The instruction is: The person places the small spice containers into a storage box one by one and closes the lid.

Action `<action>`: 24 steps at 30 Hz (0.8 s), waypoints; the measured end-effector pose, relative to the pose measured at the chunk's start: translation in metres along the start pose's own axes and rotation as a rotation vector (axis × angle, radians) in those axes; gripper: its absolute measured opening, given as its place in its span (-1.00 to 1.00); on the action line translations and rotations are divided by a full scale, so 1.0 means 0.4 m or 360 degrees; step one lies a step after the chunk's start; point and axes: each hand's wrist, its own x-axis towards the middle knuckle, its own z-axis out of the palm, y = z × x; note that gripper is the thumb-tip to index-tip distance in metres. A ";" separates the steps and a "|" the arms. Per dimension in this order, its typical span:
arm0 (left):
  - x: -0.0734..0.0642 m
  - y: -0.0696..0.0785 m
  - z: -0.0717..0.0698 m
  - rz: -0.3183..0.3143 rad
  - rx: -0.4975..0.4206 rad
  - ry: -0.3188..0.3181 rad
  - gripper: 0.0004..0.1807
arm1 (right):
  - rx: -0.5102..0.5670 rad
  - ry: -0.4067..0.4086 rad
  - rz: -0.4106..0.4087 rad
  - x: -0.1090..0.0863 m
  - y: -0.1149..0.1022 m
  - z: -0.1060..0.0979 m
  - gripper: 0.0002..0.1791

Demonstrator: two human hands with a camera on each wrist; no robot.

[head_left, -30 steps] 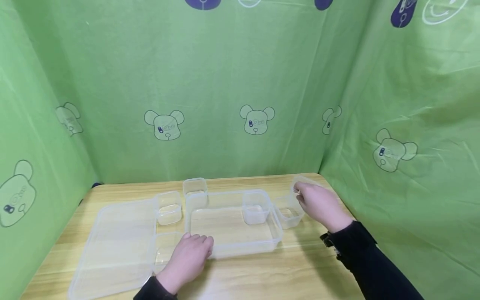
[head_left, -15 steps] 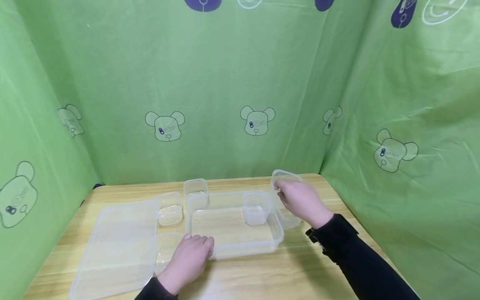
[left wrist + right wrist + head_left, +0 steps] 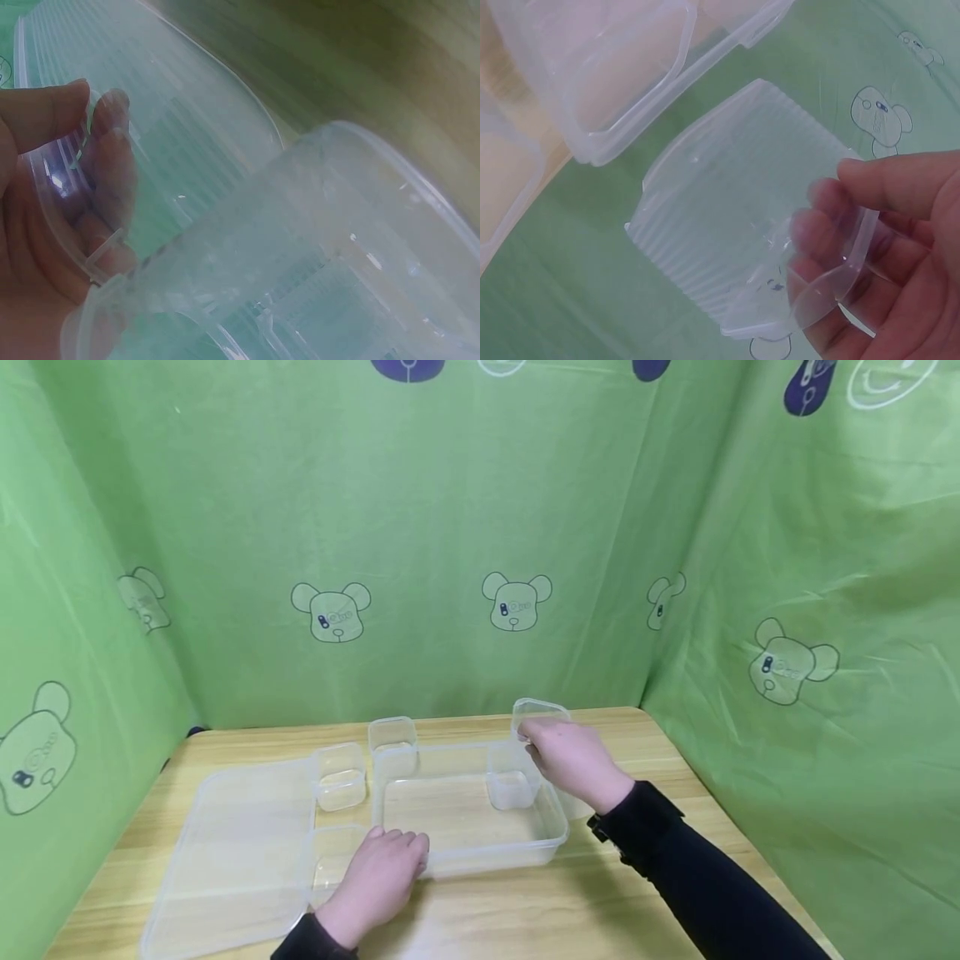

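A large clear plastic container (image 3: 495,857) stands near the middle of the table. My left hand (image 3: 378,872) is at its front left corner; in the left wrist view thumb and fingers pinch its wall. My right hand (image 3: 570,756) is over its back right part and holds a small clear container (image 3: 727,202) by the rim. That small container is raised above the table, with the thumb on one face and fingers seen through the plastic. Inside the large container, at the right, sits another small container (image 3: 510,789).
A flat translucent lid (image 3: 232,852) lies at the left. Small clear containers stand left of the big one, at middle (image 3: 341,777), back (image 3: 392,739) and front (image 3: 330,860). Another container (image 3: 579,808), mostly hidden, stands at the right. Green cloth (image 3: 420,527) walls surround the table.
My right hand has moved left with the small container, from the table's right side to over the large container's right edge. The left hand has stayed put.
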 end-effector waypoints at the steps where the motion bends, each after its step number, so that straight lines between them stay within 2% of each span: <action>1: 0.000 0.000 0.000 -0.0001 -0.0001 0.0000 -0.62 | -0.0001 -0.0002 -0.0007 0.003 -0.004 0.003 -0.81; 24: -0.001 0.003 -0.004 0.0004 0.0010 0.0025 -0.64 | 0.0076 -0.0050 -0.0182 0.058 -0.098 0.076 -0.84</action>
